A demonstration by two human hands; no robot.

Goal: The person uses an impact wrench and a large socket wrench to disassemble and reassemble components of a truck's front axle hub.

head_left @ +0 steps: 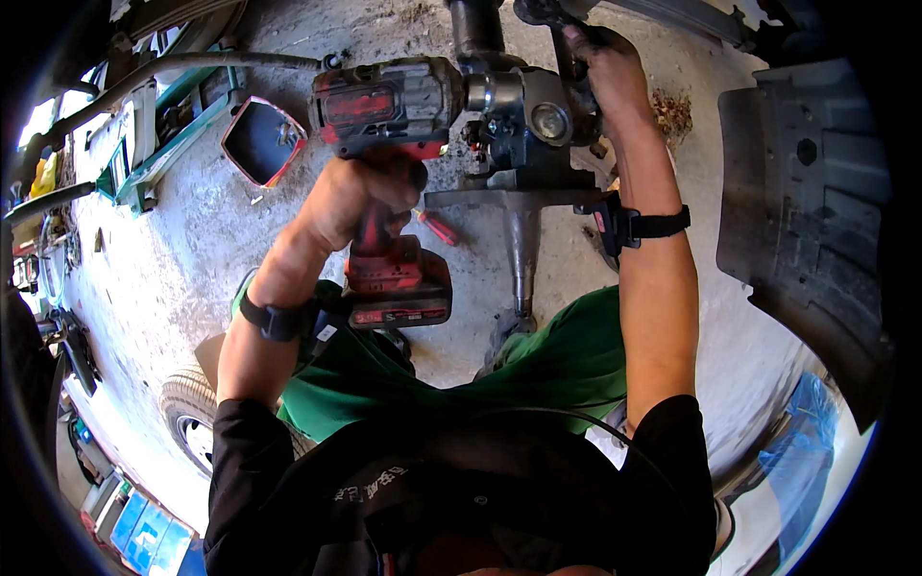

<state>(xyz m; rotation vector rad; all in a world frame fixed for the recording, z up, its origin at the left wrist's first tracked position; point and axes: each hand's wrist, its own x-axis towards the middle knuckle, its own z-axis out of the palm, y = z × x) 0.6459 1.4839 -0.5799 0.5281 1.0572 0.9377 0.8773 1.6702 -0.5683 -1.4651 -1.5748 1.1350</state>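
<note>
My left hand (351,202) is wrapped round the grip of a red and black cordless impact wrench (389,101), its battery hanging below. The wrench's shiny socket (492,91) points right and meets the side of a dark metal vehicle assembly (549,158). From that assembly's flat plate a tapered spindle (520,250) extends toward me. At the far right side of the assembly, my right hand (615,77) is closed around a dark, greasy part; its fingers are partly hidden, so I cannot make out what it holds.
A red-rimmed tray (264,142) and a red screwdriver (437,228) lie on the concrete floor. A green metal frame (163,163) stands at the left, near a tyre (189,403). A curved dark guard (802,192) fills the right side. A hose (202,62) crosses the upper left.
</note>
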